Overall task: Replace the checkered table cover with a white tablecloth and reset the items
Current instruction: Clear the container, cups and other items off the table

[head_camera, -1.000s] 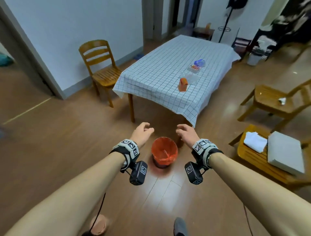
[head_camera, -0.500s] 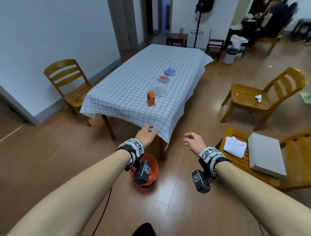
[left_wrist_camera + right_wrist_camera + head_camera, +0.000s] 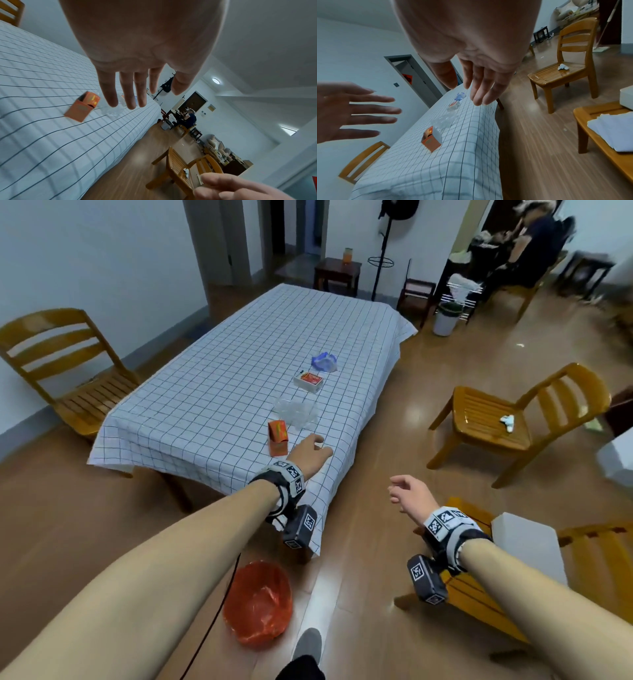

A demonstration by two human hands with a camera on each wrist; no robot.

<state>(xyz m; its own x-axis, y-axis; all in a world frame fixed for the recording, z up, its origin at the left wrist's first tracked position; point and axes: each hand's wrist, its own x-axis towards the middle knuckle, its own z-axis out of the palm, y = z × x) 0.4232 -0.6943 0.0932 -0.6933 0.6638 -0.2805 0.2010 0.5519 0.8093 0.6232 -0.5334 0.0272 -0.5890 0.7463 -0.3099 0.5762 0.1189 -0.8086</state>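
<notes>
- Before you stands the table under the blue-checked white cloth cover (image 3: pixel 212 392).
- On it, in a row running away from you: orange cardboard box (image 3: pixel 278 437), clear crinkled plastic tray (image 3: pixel 296 412), white-and-red card pack (image 3: pixel 308 380), blue glass dish (image 3: pixel 324 361).
- Wooden slatted chair (image 3: pixel 68 371) to its left; honey-brown wooden chair (image 3: pixel 507 422) to its right.
- Red-lined bin (image 3: pixel 258 602) on the floor at the near corner.

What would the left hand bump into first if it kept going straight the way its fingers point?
Probably the clear plastic container. The left hand is open over the checkered cloth, fingers aimed just past the orange box toward it. Depth is hard to judge.
</notes>
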